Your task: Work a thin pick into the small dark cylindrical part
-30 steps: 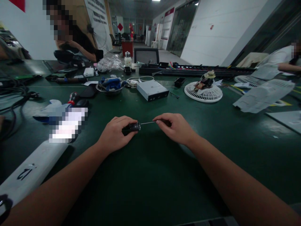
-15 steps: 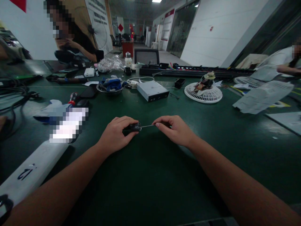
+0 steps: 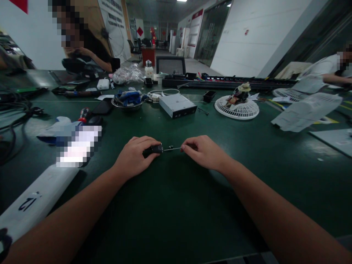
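Fingers and thumb of my left hand [image 3: 137, 154] are wrapped round a short black cylindrical handle [image 3: 154, 149], which lies level just above the green table [image 3: 176, 205]. From its right end a thin metal rod [image 3: 172, 148] runs to my right hand [image 3: 205, 151], whose thumb and forefinger pinch the rod's far end. A small dark piece [image 3: 171, 147] shows by the middle of the rod; its exact shape is too small to tell. Beyond my hands sits a silver disc drive [image 3: 177, 104].
Behind are a metal bowl with blue cloth [image 3: 128, 99], a small black tray [image 3: 209, 96] and a white fan grille [image 3: 237, 108]. At left lie a glove [image 3: 59, 128] and a long white case [image 3: 35, 198]. Two people sit at the far left and right.
A small dark piece now shows beside the rod, near the black handle's end. Both hands keep their grips and have barely moved. The whole view has shifted slightly.
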Demonstrator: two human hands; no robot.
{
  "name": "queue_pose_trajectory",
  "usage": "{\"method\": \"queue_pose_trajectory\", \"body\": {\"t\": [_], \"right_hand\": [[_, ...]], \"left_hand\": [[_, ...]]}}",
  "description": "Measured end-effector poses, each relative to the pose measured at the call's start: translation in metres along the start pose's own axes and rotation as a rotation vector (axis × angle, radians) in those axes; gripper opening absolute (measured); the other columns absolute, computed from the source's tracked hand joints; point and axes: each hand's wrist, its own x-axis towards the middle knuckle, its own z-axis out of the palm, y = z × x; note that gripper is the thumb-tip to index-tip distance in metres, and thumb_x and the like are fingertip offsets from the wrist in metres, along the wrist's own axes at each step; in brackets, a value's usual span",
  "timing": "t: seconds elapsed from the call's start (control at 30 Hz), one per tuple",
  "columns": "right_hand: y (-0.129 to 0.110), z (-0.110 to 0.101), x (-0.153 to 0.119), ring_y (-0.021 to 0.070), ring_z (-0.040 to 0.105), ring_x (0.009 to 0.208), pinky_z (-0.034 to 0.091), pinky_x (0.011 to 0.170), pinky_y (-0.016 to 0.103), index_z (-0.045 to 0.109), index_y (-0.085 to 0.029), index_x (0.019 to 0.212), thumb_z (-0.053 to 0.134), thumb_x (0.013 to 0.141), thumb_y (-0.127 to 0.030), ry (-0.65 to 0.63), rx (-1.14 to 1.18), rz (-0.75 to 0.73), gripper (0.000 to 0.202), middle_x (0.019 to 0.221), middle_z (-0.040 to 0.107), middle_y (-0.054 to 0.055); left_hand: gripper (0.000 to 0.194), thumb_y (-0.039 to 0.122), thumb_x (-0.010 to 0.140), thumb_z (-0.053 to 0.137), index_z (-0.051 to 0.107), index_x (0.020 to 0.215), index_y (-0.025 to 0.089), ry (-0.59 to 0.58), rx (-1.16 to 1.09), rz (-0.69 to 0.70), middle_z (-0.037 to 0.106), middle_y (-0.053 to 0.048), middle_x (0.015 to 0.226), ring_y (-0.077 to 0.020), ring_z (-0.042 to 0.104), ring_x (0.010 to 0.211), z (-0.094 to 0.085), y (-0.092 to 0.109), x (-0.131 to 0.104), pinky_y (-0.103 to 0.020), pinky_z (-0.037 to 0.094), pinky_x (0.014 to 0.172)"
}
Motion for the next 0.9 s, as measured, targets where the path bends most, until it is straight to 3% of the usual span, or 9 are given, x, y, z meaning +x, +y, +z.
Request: {"method": "queue_pose_trajectory", "body": {"t": [0.17,0.3,0.37,0.5,0.63,0.77,0.9], "right_hand": [[-0.001,0.000,-0.001,0.0136,0.049,0.052,0.030,0.050,0.030,0.070,-0.018,0.078,0.048,0.089,-0.033,0.101,-0.046,0.060,0.028,0.061,0.061,0.003],[0.006,0.005,0.002,0.0180,0.053,0.058,0.032,0.051,0.033,0.065,-0.019,0.074,0.053,0.086,-0.049,0.171,-0.067,0.217,0.035,0.068,0.064,0.006],[0.011,0.011,0.006,0.0205,0.057,0.065,0.037,0.055,0.033,0.062,-0.019,0.078,0.060,0.082,-0.053,0.197,-0.004,0.224,0.034,0.076,0.067,0.007],[0.016,0.026,0.017,0.0220,0.060,0.083,0.043,0.067,0.034,0.051,-0.022,0.073,0.067,0.080,-0.035,0.236,0.122,0.113,0.022,0.092,0.070,0.006],[0.015,0.035,0.024,0.0215,0.060,0.084,0.043,0.068,0.034,0.044,-0.023,0.064,0.066,0.082,-0.028,0.239,0.140,0.078,0.029,0.089,0.071,0.004],[0.016,0.035,0.025,0.0192,0.059,0.077,0.042,0.066,0.032,0.049,-0.022,0.066,0.069,0.079,-0.023,0.206,0.181,0.066,0.024,0.082,0.068,0.003],[0.015,0.035,0.023,0.0180,0.057,0.077,0.042,0.066,0.031,0.057,-0.020,0.080,0.072,0.075,-0.022,0.223,0.159,0.015,0.017,0.084,0.064,0.003]], "left_hand": [[0.026,0.020,0.084,0.066,0.065,0.110,0.022,0.017,-0.003,-0.008,0.070,-0.005,0.109,-0.0243,0.064,0.100,0.000,0.001,0.000,-0.045,0.047,0.085],[0.028,0.021,0.084,0.067,0.064,0.112,0.020,0.036,0.001,-0.111,0.069,-0.006,0.110,-0.0255,0.063,0.100,0.000,-0.001,0.001,-0.046,0.049,0.087],[0.031,0.023,0.085,0.067,0.063,0.115,0.019,0.048,-0.009,-0.156,0.067,-0.008,0.112,-0.0253,0.063,0.099,0.002,-0.002,0.001,-0.046,0.050,0.087],[0.038,0.022,0.086,0.065,0.059,0.123,0.017,0.075,-0.008,-0.179,0.062,-0.009,0.117,-0.0244,0.061,0.102,0.004,-0.003,0.002,-0.044,0.050,0.089],[0.044,0.018,0.083,0.066,0.058,0.126,0.017,0.007,0.014,-0.172,0.059,-0.009,0.115,-0.0244,0.058,0.101,0.005,-0.003,0.001,-0.044,0.049,0.090],[0.039,0.015,0.083,0.065,0.062,0.122,0.019,-0.017,0.004,-0.126,0.057,-0.008,0.113,-0.0241,0.057,0.101,0.005,-0.003,0.000,-0.043,0.049,0.088],[0.039,0.013,0.083,0.065,0.062,0.121,0.024,-0.046,-0.016,-0.079,0.058,-0.006,0.115,-0.0236,0.057,0.102,0.005,-0.002,0.000,-0.042,0.048,0.088]]}}
